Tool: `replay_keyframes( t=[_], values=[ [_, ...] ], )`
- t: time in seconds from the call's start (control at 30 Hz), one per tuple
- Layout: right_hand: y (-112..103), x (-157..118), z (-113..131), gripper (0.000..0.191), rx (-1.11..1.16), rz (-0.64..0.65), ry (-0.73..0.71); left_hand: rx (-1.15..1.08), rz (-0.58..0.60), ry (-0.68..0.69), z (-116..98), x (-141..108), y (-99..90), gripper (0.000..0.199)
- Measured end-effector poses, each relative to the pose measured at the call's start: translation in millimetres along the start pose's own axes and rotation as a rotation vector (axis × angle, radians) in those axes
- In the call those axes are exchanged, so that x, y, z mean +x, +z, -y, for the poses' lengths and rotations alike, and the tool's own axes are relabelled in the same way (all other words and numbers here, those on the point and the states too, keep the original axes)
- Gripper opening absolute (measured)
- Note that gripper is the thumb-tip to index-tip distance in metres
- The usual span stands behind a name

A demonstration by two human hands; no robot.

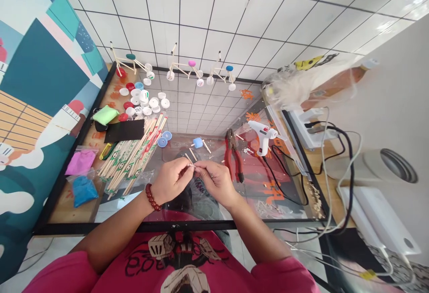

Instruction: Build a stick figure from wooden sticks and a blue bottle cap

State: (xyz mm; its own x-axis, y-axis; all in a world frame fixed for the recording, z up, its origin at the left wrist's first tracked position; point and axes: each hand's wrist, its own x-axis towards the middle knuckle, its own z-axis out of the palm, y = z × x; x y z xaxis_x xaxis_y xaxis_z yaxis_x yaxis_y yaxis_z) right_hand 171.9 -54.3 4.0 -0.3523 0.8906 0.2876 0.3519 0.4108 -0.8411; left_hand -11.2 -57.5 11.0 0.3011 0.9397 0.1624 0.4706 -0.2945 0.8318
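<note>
My left hand (172,179) and my right hand (216,180) meet fingertip to fingertip over the glass tabletop. Both are pinched closed on a tiny pale piece (191,165), too small to name. Just beyond the fingers lie short cut sticks (192,154) and a blue clay piece (197,142) with a stick in it. Two blue bottle caps (162,142) rest farther left. Red-handled pliers (233,156) lie right of my right hand.
Bundled chopsticks (136,156), bottle caps (146,100) and clay bags (80,162) are at the left. Three small stick models (191,71) stand at the back. A glue gun (263,136) with its black cord (284,194) is at the right, near a power strip (311,129).
</note>
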Motion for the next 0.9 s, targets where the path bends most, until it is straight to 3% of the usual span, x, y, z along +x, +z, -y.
replay_keyframes(
  t=[0.13,0.27,0.47,0.7,0.8,0.9],
  values=[
    [-1,-2,-6,0.019,-0.275,-0.009,-0.211,0.050,0.004,0.040,0,-1,-0.7,0.025],
    [1,-4,-10,0.017,-0.411,-0.046,-0.275,0.080,0.032,0.031,2,-1,2.1,0.025],
    [10,-7,-6,0.013,-0.341,-0.059,-0.228,0.109,0.003,0.037,8,-3,11.1,0.021],
    [6,-5,0,0.013,-0.057,-0.024,-0.033,-0.042,0.037,0.030,8,-5,11.4,0.023],
    [3,-5,-2,0.014,-0.111,-0.026,-0.062,-0.072,0.058,0.007,4,-4,9.4,0.021],
    [3,-5,-5,0.016,-0.310,-0.051,-0.183,-0.127,0.062,-0.054,1,-1,7.1,0.027]
  ],
)
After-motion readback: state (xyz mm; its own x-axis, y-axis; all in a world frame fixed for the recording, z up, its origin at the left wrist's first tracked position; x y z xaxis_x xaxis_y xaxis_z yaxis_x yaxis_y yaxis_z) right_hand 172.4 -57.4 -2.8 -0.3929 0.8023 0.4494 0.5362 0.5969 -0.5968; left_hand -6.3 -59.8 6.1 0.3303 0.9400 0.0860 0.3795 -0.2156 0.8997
